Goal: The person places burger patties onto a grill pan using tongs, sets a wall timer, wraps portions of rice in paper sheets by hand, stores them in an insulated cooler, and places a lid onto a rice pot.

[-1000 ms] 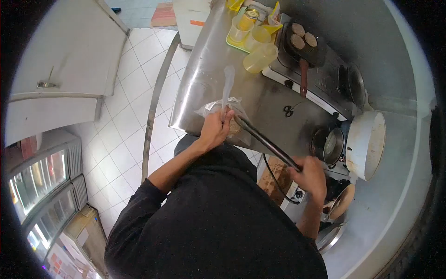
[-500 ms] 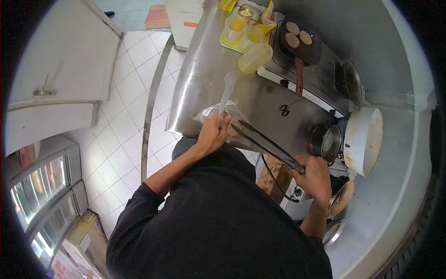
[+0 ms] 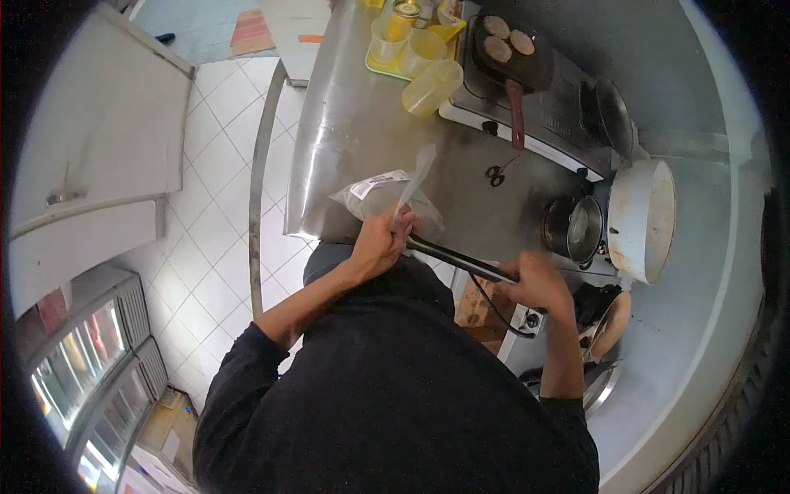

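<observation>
My left hand [image 3: 380, 244] grips the gathered top of a clear plastic bag [image 3: 380, 196] that bears a white label and rests near the counter's front edge. In my right hand [image 3: 535, 284] are long dark tongs [image 3: 463, 260], held by the rear end. Their tips reach the bag beside my left fingers; whether they are inside it is hidden. Round patties [image 3: 497, 49] lie in a square pan [image 3: 533, 67] with a reddish-brown handle, on the stove at the back right.
Yellowish plastic cups [image 3: 433, 87] and a can [image 3: 401, 20] stand on a tray at the back. Scissors [image 3: 495, 174] lie on the steel counter [image 3: 329, 148]. A small pot [image 3: 583, 229] and a large white pot [image 3: 643, 221] are at the right.
The tongs have moved left toward the bag, their arms now close together where they were spread. My right hand has shifted left and up. The camera view has shifted slightly.
</observation>
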Demonstrator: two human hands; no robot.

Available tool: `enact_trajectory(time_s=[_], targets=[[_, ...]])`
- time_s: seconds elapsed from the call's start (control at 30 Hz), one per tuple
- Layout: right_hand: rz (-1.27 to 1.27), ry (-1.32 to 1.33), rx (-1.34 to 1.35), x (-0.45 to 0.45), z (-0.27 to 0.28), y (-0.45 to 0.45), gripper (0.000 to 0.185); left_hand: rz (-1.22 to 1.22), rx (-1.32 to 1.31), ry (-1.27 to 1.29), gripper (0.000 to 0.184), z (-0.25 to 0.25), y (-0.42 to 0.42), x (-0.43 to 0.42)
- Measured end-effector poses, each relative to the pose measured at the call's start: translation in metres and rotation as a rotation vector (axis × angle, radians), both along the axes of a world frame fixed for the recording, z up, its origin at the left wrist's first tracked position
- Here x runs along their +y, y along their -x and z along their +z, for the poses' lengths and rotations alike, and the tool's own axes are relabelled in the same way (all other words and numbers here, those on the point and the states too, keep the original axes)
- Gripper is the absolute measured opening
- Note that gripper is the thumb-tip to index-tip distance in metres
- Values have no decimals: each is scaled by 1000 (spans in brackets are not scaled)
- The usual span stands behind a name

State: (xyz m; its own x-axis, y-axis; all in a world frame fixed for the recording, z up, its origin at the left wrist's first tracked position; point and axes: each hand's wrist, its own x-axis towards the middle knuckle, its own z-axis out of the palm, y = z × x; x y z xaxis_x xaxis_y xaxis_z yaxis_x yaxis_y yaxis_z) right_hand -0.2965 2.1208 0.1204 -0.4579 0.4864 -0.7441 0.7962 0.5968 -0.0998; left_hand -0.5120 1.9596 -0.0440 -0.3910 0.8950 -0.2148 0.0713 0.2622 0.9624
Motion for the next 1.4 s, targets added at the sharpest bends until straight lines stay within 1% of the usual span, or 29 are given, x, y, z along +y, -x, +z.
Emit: enact_trajectory(time_s=[0.03,0.13,0.2,0.23,0.3,0.37,0.47,0.53,0.6,0.63,0.7,0.73,0.77,0.8,0.87,0.9,0.93,1.0,1.03,1.1,1.2,1.27,1.4], targets=[[4,59,-37,3,-10,1,36,5,30,-15,26,3,3,2],[5,11,157,2,-9,-8,38,75,130,-48,24,5,8,-2],[-68,-32,147,3,-11,-17,38,167,218,-105,26,0,11,3],[-102,-52,137,4,-10,-23,38,169,109,-28,29,2,12,4],[-179,-12,144,10,2,-40,37,184,-108,124,37,11,18,3],[-239,12,149,18,21,-53,37,206,-100,123,39,3,23,8],[-362,29,182,25,44,-71,37,213,-114,153,39,12,27,18],[-477,59,254,30,41,-84,37,203,-141,158,40,17,28,25],[-486,124,332,38,22,-94,34,201,-177,141,41,17,28,28],[-487,162,371,42,16,-98,32,237,-197,130,39,17,27,27],[-562,255,393,52,22,-103,28,310,-230,97,36,17,26,29],[-603,297,407,55,27,-106,26,322,-195,87,36,18,28,26],[-706,298,506,59,22,-124,23,331,-162,72,36,18,30,23],[-769,287,525,67,24,-129,24,337,-131,56,37,18,31,20],[-903,265,561,85,32,-135,24,344,-150,72,37,21,32,19],[-793,201,572,102,33,-135,21,347,-160,83,37,21,32,18],[-810,169,646,115,31,-127,19,340,-157,75,37,14,30,19],[-786,-12,594,147,30,-101,19,328,-144,64,37,-2,27,19],[-867,-27,687,158,28,-87,20,319,-136,74,37,0,25,18],[-851,-74,621,205,14,-81,22,304,-118,94,37,5,21,17],[-846,-42,585,256,-2,-73,20,300,-141,55,39,1,19,13],[-850,-8,540,288,-18,-70,19,309,-171,68,39,14,20,10],[-879,126,546,306,-7,-48,19,305,-145,82,40,14,21,9]])
